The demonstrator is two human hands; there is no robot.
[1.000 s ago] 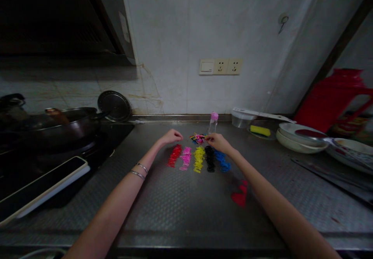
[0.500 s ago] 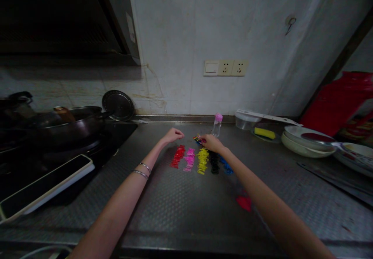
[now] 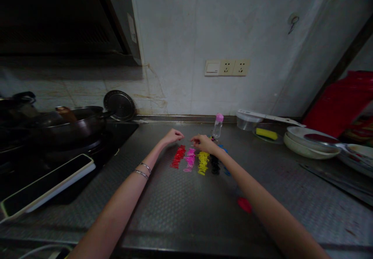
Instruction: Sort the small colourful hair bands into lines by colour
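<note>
Small bands lie in rows by colour on the metal counter: red (image 3: 178, 157), pink (image 3: 190, 160), yellow (image 3: 203, 163), black (image 3: 215, 165) and blue (image 3: 226, 170). Above the red row is my left hand (image 3: 173, 135), its fingers pinched; anything between them is too small to make out. My right hand (image 3: 202, 142) is closed just beyond the pink row, its fingertips near the counter, their contents unclear. Behind it, partly hidden, is a mixed-colour pile (image 3: 212, 138). A clear bottle with a pink cap (image 3: 218, 125) stands at the back.
At the left are a pan (image 3: 72, 123) on the stove and a white-edged device (image 3: 48, 185). On the right are a clear tub (image 3: 247, 121), a yellow sponge (image 3: 266, 134), stacked bowls (image 3: 309, 146) and a knife (image 3: 335, 183). A red item (image 3: 244, 204) lies near my right forearm.
My right hand has moved left from the mixed pile to beyond the pink row, uncovering part of the bottle. My left hand has barely moved.
</note>
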